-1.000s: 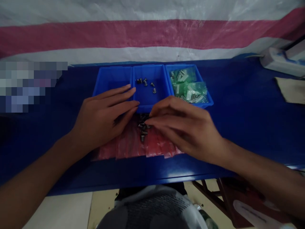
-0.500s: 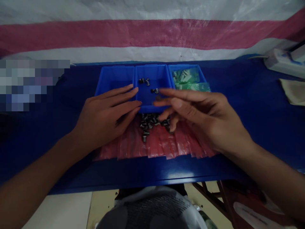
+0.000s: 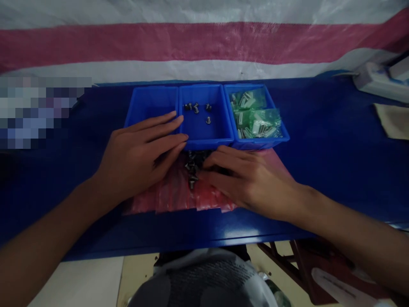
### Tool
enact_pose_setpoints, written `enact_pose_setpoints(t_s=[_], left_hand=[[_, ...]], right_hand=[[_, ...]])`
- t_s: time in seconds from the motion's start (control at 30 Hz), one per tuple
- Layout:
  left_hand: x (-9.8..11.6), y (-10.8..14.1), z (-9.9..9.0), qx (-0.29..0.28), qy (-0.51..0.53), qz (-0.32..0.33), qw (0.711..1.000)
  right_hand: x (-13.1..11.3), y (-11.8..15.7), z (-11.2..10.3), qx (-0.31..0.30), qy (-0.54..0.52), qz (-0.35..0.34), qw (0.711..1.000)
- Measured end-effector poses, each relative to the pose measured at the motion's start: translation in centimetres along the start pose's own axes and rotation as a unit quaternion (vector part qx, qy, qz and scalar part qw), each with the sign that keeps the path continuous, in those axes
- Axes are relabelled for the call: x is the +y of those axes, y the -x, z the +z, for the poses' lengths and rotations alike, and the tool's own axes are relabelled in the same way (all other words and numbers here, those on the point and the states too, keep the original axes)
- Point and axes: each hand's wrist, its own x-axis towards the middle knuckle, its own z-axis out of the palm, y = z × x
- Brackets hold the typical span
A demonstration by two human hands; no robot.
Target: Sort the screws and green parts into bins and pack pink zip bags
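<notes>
"In front of the middle blue bin, what do we record as changed?"

"Our right hand has come down from that bin to the piled screws, so its work is now at the pile. Its fingers are drawn narrow; whether they grip one, we cannot tell."

"And our left hand?"

"Open, fingers extended, nothing seen held. The pile lies on red bags; several loose screws lie inside the bin."
</notes>
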Motion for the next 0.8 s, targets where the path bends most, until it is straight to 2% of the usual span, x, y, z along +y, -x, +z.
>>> enact_pose_setpoints(t_s=[0.1, 0.23, 0.43, 0.6, 0.8], left_hand=[[0.02, -0.02, -0.04, 0.002, -0.001, 0.003, 1.000], [-0.01, 0.00, 0.09, 0.003, -0.003, 0.002, 1.000], [-0.10, 0.06, 0.22, 0.005, -0.004, 0.008, 1.000], [-0.14, 0.17, 0.02, -0.014, 0.012, -0.019, 1.000], [-0.16, 0.16, 0.03, -0.007, 0.000, -0.002, 1.000]], right_hand=[[-0.10, -0.12, -0.22, 0.017, 0.039, 0.008, 0.999], [-0.14, -0.01, -0.41, -0.001, 0.056, 0.007, 0.998], [-0.10, 0.06, -0.39, 0.026, 0.102, 0.003, 0.994], [-0.08, 0.08, -0.42, 0.022, 0.129, 0.005, 0.991], [-0.17, -0.05, -0.48, 0.042, 0.138, 0.013, 0.989]])
